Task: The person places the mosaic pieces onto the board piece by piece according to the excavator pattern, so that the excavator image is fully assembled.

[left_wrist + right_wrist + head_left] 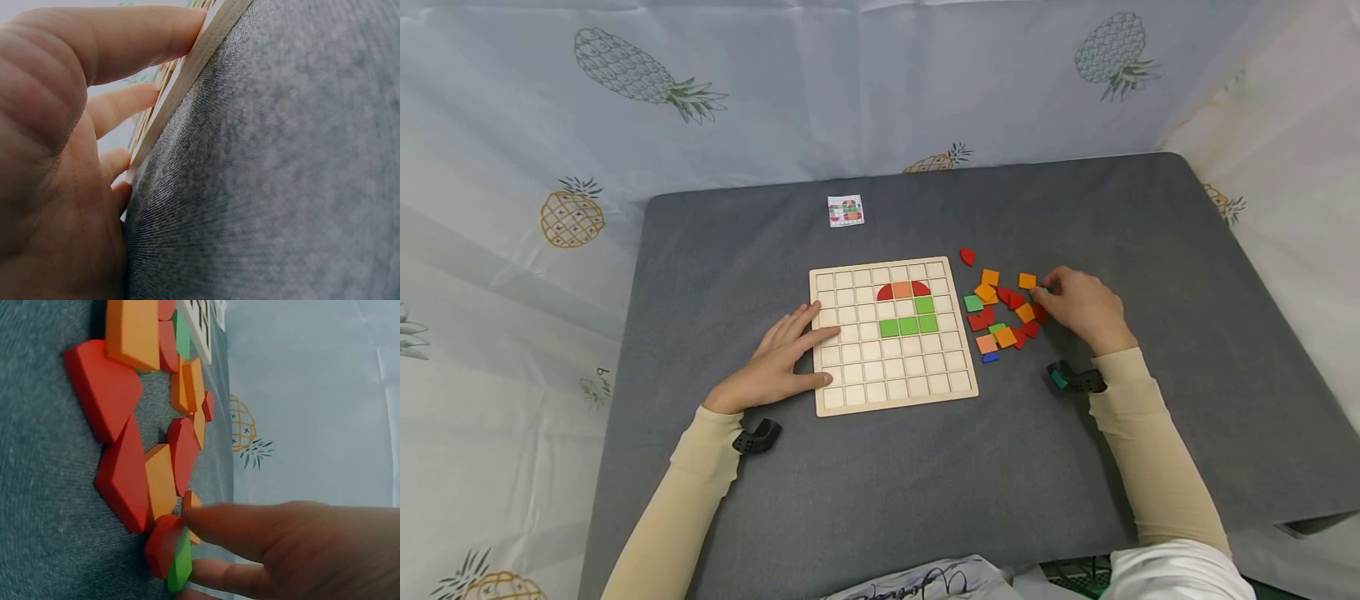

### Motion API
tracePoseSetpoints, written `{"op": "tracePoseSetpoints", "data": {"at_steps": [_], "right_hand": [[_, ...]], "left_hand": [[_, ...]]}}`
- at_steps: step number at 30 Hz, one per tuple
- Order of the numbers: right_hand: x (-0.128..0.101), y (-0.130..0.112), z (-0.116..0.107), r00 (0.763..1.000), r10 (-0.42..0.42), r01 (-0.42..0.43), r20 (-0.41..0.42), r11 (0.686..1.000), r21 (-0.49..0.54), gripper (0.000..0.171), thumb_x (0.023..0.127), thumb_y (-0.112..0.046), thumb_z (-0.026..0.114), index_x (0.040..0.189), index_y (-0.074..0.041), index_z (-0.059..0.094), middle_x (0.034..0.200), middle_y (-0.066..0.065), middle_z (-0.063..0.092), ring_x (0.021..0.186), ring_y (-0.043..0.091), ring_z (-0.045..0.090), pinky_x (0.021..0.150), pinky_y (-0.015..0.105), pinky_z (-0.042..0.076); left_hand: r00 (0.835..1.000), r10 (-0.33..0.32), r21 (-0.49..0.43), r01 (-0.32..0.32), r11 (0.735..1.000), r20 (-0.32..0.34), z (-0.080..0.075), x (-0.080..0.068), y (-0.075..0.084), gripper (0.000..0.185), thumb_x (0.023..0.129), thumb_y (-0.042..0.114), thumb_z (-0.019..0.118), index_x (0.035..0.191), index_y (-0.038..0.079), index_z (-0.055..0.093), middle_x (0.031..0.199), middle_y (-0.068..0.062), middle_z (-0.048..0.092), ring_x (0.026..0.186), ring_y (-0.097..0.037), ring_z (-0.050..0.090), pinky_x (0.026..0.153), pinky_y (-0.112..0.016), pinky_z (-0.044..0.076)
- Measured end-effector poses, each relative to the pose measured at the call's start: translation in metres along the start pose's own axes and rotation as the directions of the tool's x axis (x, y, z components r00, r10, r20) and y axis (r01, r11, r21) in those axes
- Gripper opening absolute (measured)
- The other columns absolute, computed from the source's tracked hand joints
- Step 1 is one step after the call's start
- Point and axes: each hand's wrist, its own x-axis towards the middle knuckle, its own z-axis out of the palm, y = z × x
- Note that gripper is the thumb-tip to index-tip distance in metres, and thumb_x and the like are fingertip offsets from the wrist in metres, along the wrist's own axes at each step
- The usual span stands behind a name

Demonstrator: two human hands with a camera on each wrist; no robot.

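Landmark: wooden grid board (891,333), lying flat at the middle of the grey tabletop (1150,250).
Left hand (778,360): rests at the board's left edge, fingers (808,318) straight and slightly spread, tips on the outer cells. The left wrist view shows the fingers (125,44) lying along the board's rim (206,50). Judged to be steadying the board so it does not slide.
Right hand (1084,307): to the right of the board, at the far side of the loose tile pile (1003,308). Fingers curled down, tips touching the tiles.
Green tile (181,562): at the pile's outer edge, farthest from the board. The right wrist view shows it standing on edge against a red piece (162,544), with fingers (250,531) on both sides; looks like a pinch to lift it free.
On the board: two red quarter-rounds with an orange square (902,290) between them in the upper rows; green squares (908,325) just below.
Pile contents: orange, red and green pieces, and one blue (990,357) at the near end. A single red piece (967,256) lies apart, beyond the pile.
Pattern card (846,211): small, behind the board, well apart, in plain sight, likely for reference.
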Motion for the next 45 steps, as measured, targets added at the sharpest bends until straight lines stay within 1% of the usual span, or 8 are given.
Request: {"op": "tracePoseSetpoints", "data": {"at_steps": [7,15,20,23,27,33,40,45], "right_hand": [[0.0,0.0,-0.004,0.999,-0.034,0.034,0.029,0.999,0.013,0.051,0.099,-0.036,0.062,0.13,0.004,0.056,0.112,0.026,0.062,0.086,0.034,0.057,0.067,0.044,0.051],[0.001,0.003,-0.003,0.997,-0.07,0.069,0.013,0.997,0.029,0.051,0.099,-0.031,0.06,0.133,0.007,0.056,0.121,0.029,0.058,0.098,0.039,0.057,0.081,0.054,0.052],[0.0,0.005,-0.002,0.998,-0.052,0.053,-0.028,0.998,0.027,0.05,0.099,-0.033,0.058,0.134,0.002,0.055,0.124,0.026,0.055,0.105,0.04,0.054,0.081,0.06,0.05],[-0.002,0.003,-0.003,0.993,-0.08,0.084,-0.082,0.995,0.053,0.048,0.1,-0.032,0.058,0.135,0.001,0.056,0.123,0.025,0.055,0.106,0.04,0.055,0.082,0.061,0.05],[-0.005,-0.01,-0.006,0.973,-0.181,0.197,-0.142,0.974,0.109,0.045,0.101,-0.029,0.061,0.136,0.0,0.058,0.125,0.024,0.056,0.109,0.04,0.056,0.085,0.059,0.051],[-0.005,-0.045,-0.009,0.925,-0.338,0.368,-0.172,0.91,0.189,0.042,0.102,-0.025,0.063,0.137,-0.002,0.06,0.128,0.021,0.057,0.113,0.038,0.054,0.092,0.057,0.048],[-0.002,-0.08,-0.007,0.884,-0.427,0.462,-0.192,0.862,0.211,0.041,0.101,-0.028,0.065,0.135,-0.005,0.062,0.125,0.016,0.058,0.114,0.032,0.049,0.092,0.049,0.044],[0.001,-0.099,-0.003,0.844,-0.501,0.532,-0.191,0.826,0.187,0.038,0.1,-0.022,0.067,0.133,-0.004,0.063,0.123,0.015,0.058,0.115,0.034,0.047,0.087,0.046,0.043]], "left_hand": [[1.0,-0.002,-0.006,0.002,1.0,0.0,0.0,0.0,0.001,0.072,0.092,0.038,0.074,0.156,0.026,0.042,0.173,-0.004,0.004,0.16,-0.03,-0.002,0.126,-0.059,0.0],[1.0,0.013,-0.006,-0.013,1.0,0.0,-0.001,0.0,0.001,0.073,0.092,0.035,0.075,0.156,0.024,0.042,0.173,-0.006,0.004,0.16,-0.03,-0.002,0.127,-0.057,0.0],[1.0,0.017,-0.006,-0.017,1.0,0.005,-0.001,0.0,0.0,0.074,0.092,0.035,0.075,0.157,0.024,0.041,0.173,-0.006,0.004,0.16,-0.03,-0.002,0.127,-0.057,-0.001],[1.0,0.016,-0.004,-0.016,1.0,0.004,-0.001,0.0,0.0,0.073,0.092,0.035,0.075,0.156,0.024,0.041,0.173,-0.005,0.004,0.16,-0.03,-0.002,0.127,-0.057,0.0],[1.0,0.013,-0.005,-0.013,1.0,0.002,-0.001,-0.001,0.0,0.073,0.092,0.035,0.075,0.156,0.024,0.041,0.173,-0.005,0.004,0.16,-0.03,-0.002,0.127,-0.057,0.0],[1.0,0.013,-0.013,-0.013,1.0,0.0,-0.002,-0.001,0.001,0.073,0.092,0.034,0.075,0.156,0.023,0.041,0.173,-0.006,0.004,0.16,-0.031,-0.003,0.127,-0.057,-0.001],[1.0,0.018,-0.01,-0.018,1.0,0.005,-0.002,-0.002,0.001,0.074,0.093,0.035,0.074,0.157,0.025,0.04,0.173,-0.005,0.002,0.16,-0.03,-0.003,0.127,-0.057,-0.001],[1.0,0.012,-0.011,-0.012,1.0,0.005,-0.002,-0.002,0.001,0.073,0.093,0.035,0.074,0.157,0.025,0.04,0.173,-0.004,0.003,0.16,-0.029,-0.003,0.127,-0.055,-0.001]]}}
